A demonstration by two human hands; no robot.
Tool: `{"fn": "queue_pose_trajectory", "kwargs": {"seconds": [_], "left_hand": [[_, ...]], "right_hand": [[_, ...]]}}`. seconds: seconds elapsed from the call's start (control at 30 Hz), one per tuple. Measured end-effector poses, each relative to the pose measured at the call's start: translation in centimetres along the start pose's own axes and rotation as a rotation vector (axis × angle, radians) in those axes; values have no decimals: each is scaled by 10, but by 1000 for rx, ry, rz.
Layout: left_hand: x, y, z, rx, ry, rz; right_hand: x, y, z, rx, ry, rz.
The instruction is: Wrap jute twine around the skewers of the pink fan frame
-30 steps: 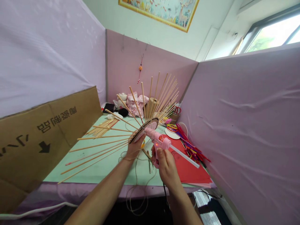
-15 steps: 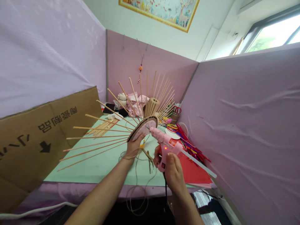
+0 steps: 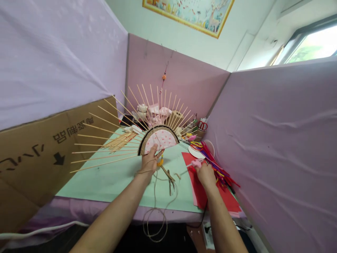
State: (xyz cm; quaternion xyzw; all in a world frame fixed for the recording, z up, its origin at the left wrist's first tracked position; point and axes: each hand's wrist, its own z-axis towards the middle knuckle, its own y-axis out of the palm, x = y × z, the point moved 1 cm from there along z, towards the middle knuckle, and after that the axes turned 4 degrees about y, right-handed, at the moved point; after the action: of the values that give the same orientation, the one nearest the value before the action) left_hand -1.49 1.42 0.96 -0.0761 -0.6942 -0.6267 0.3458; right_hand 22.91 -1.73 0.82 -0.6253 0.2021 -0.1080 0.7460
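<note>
The left hand [image 3: 149, 162] is pinching, nearly closed, the stick-rayed half-disc [image 3: 165, 138], which is standing at one o'clock from it, straight edge running roughly nine to three. The farther right hand [image 3: 206, 174] is covering the glue gun [image 3: 196, 163] at ten o'clock; its grip I cannot tell.

Smooth wooden sticks [image 3: 105, 163], matt cardboard [image 3: 76, 149], creased cloth partition [image 3: 279, 147]

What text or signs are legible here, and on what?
"陶瓷制品": cardboard panel, upside down.
"小心": same panel, upside down; the second character is stretched at the picture's left edge.
Arrow: same panel, pointing down in the picture.
No other text is readable.
</note>
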Motion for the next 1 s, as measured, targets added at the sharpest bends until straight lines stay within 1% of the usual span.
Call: {"fn": "queue_pose_trajectory", "kwargs": {"seconds": [0.07, 0.13, 0.2, 0.23, 0.27, 0.3, 0.33, 0.37, 0.4, 0.43, 0.53, 0.6, 0.67, 0.77, 0.83, 0.93, 1.0], "left_hand": [[1, 0, 0, 1, -17, -20], [0, 0, 0, 5, -28, -29], [-2, -1, 1, 6, -35, -18], [-3, -1, 1, 2, -37, -9], [-5, -2, 2, -3, -38, -4], [-7, -2, 2, -6, -39, -5], [-9, -3, 3, -8, -42, -9], [-11, -3, 3, -2, -49, -11], [-13, -4, 3, 5, -59, -7], [-15, -4, 3, 12, -71, 8], [-18, -5, 2, 27, -82, 66], [-17, -4, 2, 30, -71, 73], [-15, -4, 1, 14, -75, 53], [-10, -1, 0, -32, -83, 1], [-6, 1, -3, -60, -82, -23], [-2, 3, -7, -95, -85, -45], [-2, 4, -8, -100, -98, -65]], "right_hand": [[-3, 3, 0, -40, -20, -26], [-9, -2, -3, -51, -36, -50], [-21, -17, -9, 7, -113, -32], [-31, -27, -15, 62, -192, 16], [-43, -37, -21, 117, -313, 103], [-58, -46, -28, 170, -442, 237], [-74, -54, -36, 184, -552, 380], [-91, -60, -43, 182, -632, 498], [-108, -64, -49, 190, -676, 573], [-124, -65, -54, 203, -698, 596], [-161, -62, -59, 224, -691, 534], [-175, -60, -55, 171, -684, 503], [-185, -65, -46, 80, -683, 529], [-203, -81, -28, -61, -671, 624], [-219, -92, -17, -190, -678, 674], [-245, -102, -6, -348, -697, 692], [-260, -109, -5, -408, -749, 652]]}}
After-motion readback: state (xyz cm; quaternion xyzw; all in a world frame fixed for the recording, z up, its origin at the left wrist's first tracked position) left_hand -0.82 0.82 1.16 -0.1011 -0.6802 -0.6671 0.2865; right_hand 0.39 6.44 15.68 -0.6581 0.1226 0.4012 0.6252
